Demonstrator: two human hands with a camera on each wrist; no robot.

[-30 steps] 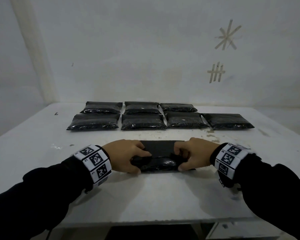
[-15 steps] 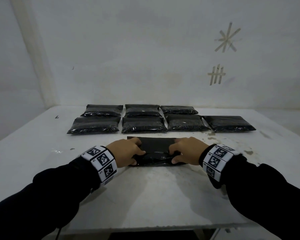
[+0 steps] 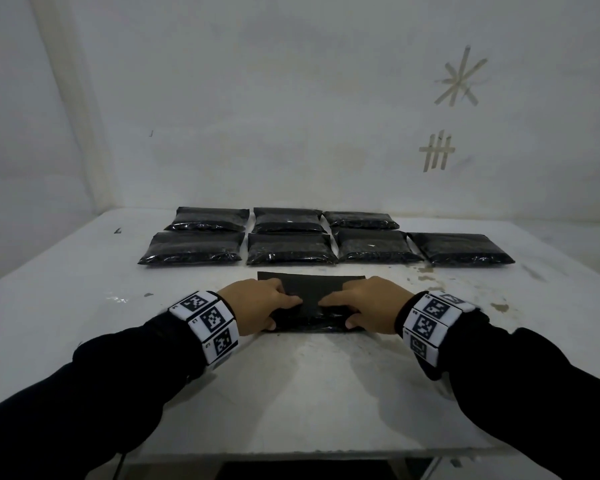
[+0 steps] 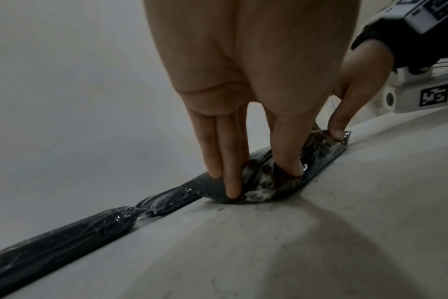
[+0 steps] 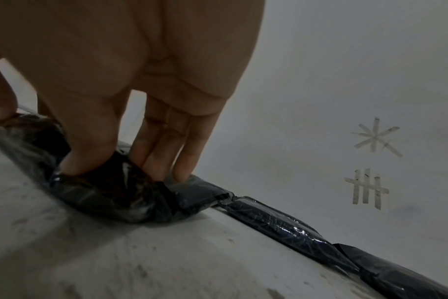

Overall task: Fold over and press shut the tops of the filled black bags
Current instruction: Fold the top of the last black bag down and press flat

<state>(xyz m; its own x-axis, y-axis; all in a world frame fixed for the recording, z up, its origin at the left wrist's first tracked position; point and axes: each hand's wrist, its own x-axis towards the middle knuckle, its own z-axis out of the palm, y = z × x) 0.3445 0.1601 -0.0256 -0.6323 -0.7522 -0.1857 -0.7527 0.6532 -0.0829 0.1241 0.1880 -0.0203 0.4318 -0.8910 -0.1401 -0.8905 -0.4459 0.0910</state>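
A filled black bag (image 3: 310,292) lies on the white table (image 3: 291,393) in front of me, its flat matte top pointing away and its bulging filled part nearest me. My left hand (image 3: 274,306) lies on the bag's left half and my right hand (image 3: 347,306) on its right half. Both hands have straight fingers pressing down on the top, index tips almost meeting at the middle. Each thumb pushes into the near filled edge. In the left wrist view my left hand (image 4: 256,172) dents the bag (image 4: 269,188). In the right wrist view my right hand (image 5: 120,161) dents the bag (image 5: 110,194).
Several filled black bags (image 3: 288,249) lie in two rows just behind the bag I press, close to its far edge, and show in the wrist views too (image 4: 64,242) (image 5: 281,222). A white wall (image 3: 291,116) with tape marks stands behind the table.
Both hands and the bag have moved away from me, toward the rows. The fingers, curled round the bag before, now lie straight and press down on its top.
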